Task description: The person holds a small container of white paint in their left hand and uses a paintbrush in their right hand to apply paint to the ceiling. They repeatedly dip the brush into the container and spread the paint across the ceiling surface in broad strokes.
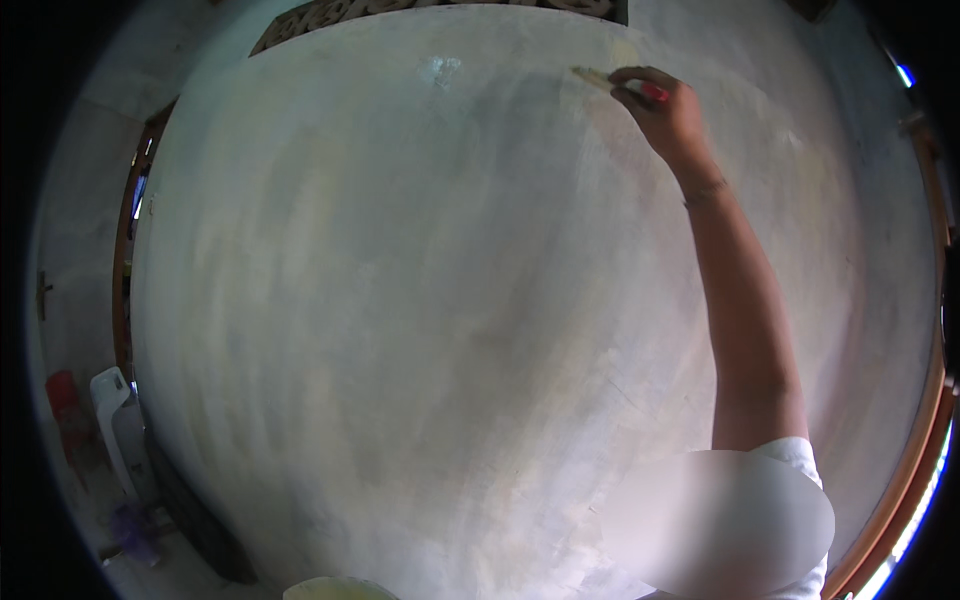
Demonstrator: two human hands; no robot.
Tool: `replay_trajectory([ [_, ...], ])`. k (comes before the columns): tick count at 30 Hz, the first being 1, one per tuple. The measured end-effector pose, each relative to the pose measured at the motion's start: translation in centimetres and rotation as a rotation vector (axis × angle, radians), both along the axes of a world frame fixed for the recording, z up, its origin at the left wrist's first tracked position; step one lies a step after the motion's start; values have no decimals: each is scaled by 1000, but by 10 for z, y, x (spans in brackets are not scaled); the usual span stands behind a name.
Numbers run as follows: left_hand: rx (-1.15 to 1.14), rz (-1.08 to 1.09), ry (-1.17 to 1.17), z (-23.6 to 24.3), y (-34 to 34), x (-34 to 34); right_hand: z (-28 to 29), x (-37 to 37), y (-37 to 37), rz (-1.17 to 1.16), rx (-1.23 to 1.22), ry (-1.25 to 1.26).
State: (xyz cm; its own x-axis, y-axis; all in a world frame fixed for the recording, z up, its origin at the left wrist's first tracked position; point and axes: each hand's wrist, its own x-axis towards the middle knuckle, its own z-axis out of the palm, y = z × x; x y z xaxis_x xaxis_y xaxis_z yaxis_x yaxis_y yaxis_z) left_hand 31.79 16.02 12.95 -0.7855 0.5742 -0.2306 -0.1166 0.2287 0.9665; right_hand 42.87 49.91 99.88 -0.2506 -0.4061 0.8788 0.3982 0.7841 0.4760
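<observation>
The right hand (665, 108), at the end of a bare forearm that reaches far up the wall from a white sleeve (800, 458), is closed around a pale-bristled brush with red on its handle (592, 76). The fingers wrap the handle, and the bristles point left against or just in front of the broad grey-white, streaky plastered wall (400, 300) – whether they touch cannot be told for certain. The left hand is out of view, so its state cannot be told.

The brush is likely light, with a stiff handle and soft, bending bristles; any wetness near their base would make it slippery. The handle close behind the bristles looks the best place to take hold, leaving the bristles free to flex. It does not seem fragile, though hard pressing could splay the tip.

Left of the brush, a shiny patch (440, 72) catches the light on the wall; at the wall's far edge sits a dark carved openwork panel (440, 8). Farther left are a brown wooden frame (125, 260), a red object (65, 400), a curved white plastic-looking piece (115, 425) and a purple item (135, 530), all too unclear to name – and a pale, round-edged thing (338, 590) shows at the near edge.
</observation>
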Motion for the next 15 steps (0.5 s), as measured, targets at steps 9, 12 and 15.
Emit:
replay_trajectory([
  [9, -101, -152, 254, -37, -18, -3, -274, 9, 14, -85, 25, -654],
  [12, -102, -205, 253, -44, -17, -9, -423, 52, -26, -70, -332, -1076],
  [15, -102, -250, 239, -49, -17, -15, -472, 71, -26, -27, -804, -1161],
])
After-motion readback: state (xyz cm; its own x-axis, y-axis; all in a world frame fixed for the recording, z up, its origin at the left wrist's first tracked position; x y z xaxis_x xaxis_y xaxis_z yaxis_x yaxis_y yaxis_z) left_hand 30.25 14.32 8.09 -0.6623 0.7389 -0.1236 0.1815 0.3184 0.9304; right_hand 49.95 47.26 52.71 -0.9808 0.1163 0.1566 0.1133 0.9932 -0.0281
